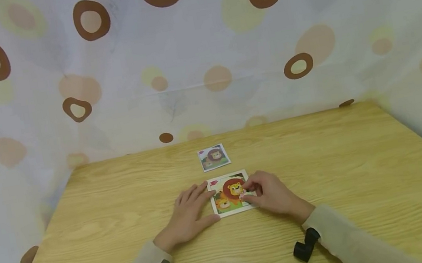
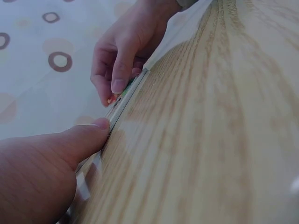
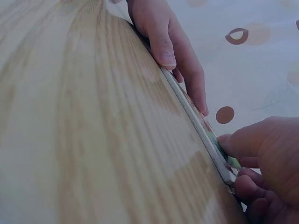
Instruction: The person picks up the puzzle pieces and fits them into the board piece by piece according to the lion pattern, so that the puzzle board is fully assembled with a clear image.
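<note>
A square lion jigsaw puzzle in a white frame point(image 1: 232, 213) lies flat on the wooden table. My left hand point(image 1: 187, 215) steadies its left side, fingers extended along the edge and thumb against the near left corner. Over the lower right part of the picture, my right hand point(image 1: 272, 193) pinches a puzzle piece between thumb and fingers. In the right wrist view a green bit of that puzzle piece point(image 3: 235, 163) shows at the fingertips, tilted at the frame's corner. A pale patch shows in the picture beside these fingers, and the hand partly hides the right side.
Behind the puzzle lies a small picture card point(image 1: 214, 157) with the same lion scene. The wooden table point(image 1: 119, 182) meets a hanging spotted cloth point(image 1: 190, 107) at the back and sides. Each wrist bears a dark strapped device.
</note>
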### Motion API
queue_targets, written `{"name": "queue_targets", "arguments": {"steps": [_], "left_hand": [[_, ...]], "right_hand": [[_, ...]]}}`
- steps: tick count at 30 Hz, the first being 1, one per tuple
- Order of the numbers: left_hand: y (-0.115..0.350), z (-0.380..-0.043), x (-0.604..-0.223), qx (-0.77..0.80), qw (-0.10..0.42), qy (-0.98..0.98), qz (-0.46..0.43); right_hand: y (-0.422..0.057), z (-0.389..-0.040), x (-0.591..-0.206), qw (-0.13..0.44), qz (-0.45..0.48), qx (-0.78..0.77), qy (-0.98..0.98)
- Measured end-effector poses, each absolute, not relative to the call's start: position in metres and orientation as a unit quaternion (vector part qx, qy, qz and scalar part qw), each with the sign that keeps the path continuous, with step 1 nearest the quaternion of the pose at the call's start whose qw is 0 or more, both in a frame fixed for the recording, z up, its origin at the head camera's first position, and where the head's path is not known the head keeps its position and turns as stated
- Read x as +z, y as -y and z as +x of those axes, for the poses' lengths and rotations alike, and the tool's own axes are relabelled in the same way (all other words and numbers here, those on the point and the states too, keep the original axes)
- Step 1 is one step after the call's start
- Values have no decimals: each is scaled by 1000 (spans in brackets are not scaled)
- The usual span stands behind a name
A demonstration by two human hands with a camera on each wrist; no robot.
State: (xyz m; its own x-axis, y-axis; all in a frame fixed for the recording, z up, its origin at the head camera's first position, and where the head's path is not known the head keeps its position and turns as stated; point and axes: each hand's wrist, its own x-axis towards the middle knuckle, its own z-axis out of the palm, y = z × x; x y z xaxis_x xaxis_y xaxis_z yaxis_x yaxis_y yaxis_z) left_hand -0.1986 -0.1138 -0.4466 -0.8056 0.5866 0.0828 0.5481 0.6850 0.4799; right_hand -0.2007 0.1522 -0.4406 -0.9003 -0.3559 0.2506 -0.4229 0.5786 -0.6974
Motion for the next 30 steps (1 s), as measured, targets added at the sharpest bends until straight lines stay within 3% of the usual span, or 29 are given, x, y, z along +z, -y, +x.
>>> {"name": "queue_targets", "arguments": {"steps": [15, 24, 30], "left_hand": [[114, -200, -444, 258, 47, -913, 314], [116, -196, -444, 264, 47, -912, 310], [122, -198, -446, 335, 51, -896, 288]], "right_hand": [[-149, -197, -435, 60, 232, 375, 896], [-152, -195, -438, 40, 232, 396, 887], [-164, -191, -443, 51, 203, 437, 875]]}}
